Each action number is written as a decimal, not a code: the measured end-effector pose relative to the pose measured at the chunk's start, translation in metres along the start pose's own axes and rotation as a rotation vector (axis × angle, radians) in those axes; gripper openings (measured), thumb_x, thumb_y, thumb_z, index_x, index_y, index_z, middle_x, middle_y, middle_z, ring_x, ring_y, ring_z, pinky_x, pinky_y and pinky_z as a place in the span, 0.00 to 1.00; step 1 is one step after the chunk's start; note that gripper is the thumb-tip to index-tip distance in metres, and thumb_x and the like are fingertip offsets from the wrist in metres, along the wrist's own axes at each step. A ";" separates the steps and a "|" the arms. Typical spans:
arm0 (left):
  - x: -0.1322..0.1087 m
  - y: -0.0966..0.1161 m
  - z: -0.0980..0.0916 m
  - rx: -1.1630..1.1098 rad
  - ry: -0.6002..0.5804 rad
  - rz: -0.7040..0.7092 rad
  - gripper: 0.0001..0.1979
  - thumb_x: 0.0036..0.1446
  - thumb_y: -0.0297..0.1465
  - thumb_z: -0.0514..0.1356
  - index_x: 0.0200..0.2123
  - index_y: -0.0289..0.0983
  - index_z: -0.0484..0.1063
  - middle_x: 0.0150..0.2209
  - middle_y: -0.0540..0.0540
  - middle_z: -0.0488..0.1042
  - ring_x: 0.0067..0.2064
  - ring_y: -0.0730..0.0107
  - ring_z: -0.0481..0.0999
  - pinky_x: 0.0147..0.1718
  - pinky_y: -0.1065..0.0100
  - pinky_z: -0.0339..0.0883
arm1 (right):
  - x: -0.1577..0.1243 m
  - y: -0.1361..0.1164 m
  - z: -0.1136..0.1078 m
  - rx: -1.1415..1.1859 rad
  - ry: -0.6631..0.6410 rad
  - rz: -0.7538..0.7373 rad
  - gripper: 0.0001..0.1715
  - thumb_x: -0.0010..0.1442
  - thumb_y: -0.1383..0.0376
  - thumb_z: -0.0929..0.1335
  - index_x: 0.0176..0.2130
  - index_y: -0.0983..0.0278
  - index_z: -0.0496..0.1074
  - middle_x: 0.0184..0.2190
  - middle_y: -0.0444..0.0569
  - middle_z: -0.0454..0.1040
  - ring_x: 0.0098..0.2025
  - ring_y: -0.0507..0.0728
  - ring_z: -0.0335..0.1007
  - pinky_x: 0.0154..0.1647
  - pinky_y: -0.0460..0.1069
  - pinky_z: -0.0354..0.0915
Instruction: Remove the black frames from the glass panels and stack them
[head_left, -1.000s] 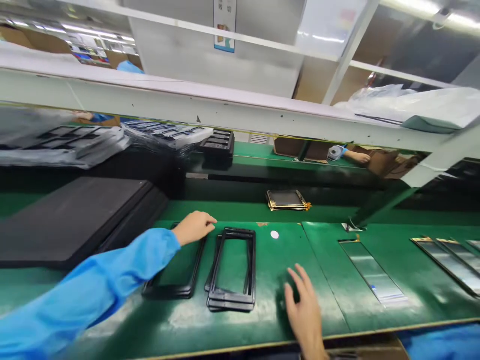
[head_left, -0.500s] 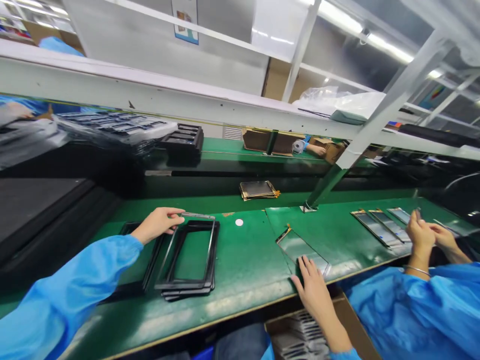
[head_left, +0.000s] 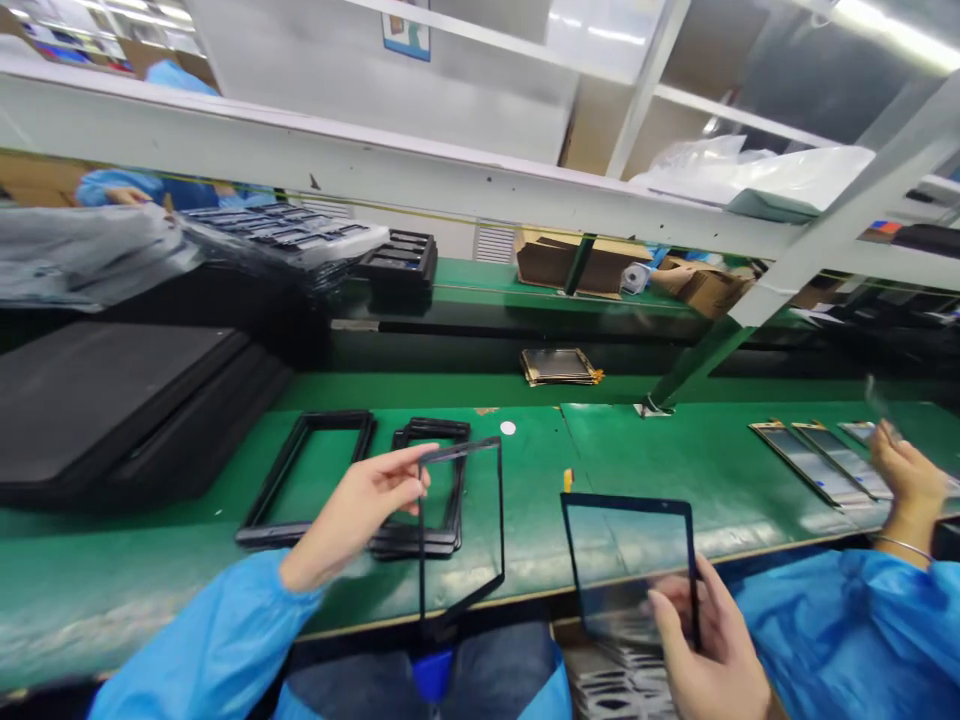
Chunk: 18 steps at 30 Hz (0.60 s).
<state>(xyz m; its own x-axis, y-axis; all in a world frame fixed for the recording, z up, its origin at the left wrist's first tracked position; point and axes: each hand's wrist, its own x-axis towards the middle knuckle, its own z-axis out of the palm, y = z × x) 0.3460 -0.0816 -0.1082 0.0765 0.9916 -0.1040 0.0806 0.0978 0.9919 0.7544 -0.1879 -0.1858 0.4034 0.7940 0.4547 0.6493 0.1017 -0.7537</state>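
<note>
Black, thin rectangular frame (head_left: 461, 530) hangs pinched in the left hand (head_left: 352, 515) fingers; the right hand (head_left: 701, 650) fingers clamp a glossy dark-bordered glass panel (head_left: 630, 570) above the green surface (head_left: 675, 460).

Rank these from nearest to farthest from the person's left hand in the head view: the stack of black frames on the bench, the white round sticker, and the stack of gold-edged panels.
Measured from the left hand:
1. Stack of black frames, on the bench just behind the hand.
2. White round sticker, farther back and to the right.
3. Stack of gold-edged panels, farthest, on the rear strip of the green bench.
</note>
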 end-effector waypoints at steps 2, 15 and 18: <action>-0.016 0.002 0.011 -0.018 0.013 0.021 0.28 0.52 0.39 0.70 0.57 0.44 0.81 0.36 0.45 0.80 0.34 0.62 0.78 0.36 0.60 0.79 | -0.014 -0.034 0.019 0.298 -0.119 0.208 0.50 0.55 0.53 0.77 0.70 0.59 0.63 0.30 0.46 0.81 0.29 0.62 0.81 0.28 0.54 0.81; -0.059 0.002 0.026 -0.259 0.043 0.146 0.19 0.57 0.26 0.70 0.52 0.43 0.85 0.34 0.46 0.81 0.33 0.69 0.77 0.32 0.72 0.76 | -0.056 -0.113 0.084 0.784 -0.275 0.605 0.40 0.50 0.54 0.82 0.59 0.59 0.74 0.30 0.41 0.77 0.22 0.49 0.66 0.20 0.44 0.66; -0.061 0.004 0.027 -0.265 0.044 0.136 0.18 0.57 0.26 0.71 0.51 0.44 0.86 0.35 0.46 0.79 0.33 0.70 0.77 0.32 0.72 0.76 | -0.055 -0.116 0.085 0.784 -0.286 0.608 0.40 0.51 0.53 0.82 0.59 0.58 0.74 0.30 0.40 0.76 0.23 0.50 0.67 0.21 0.44 0.66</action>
<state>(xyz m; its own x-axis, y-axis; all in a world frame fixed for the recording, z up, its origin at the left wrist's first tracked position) 0.3689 -0.1441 -0.0994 0.0252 0.9993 0.0290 -0.1905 -0.0237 0.9814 0.6020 -0.1929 -0.1636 0.2880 0.9442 -0.1598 -0.2572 -0.0844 -0.9627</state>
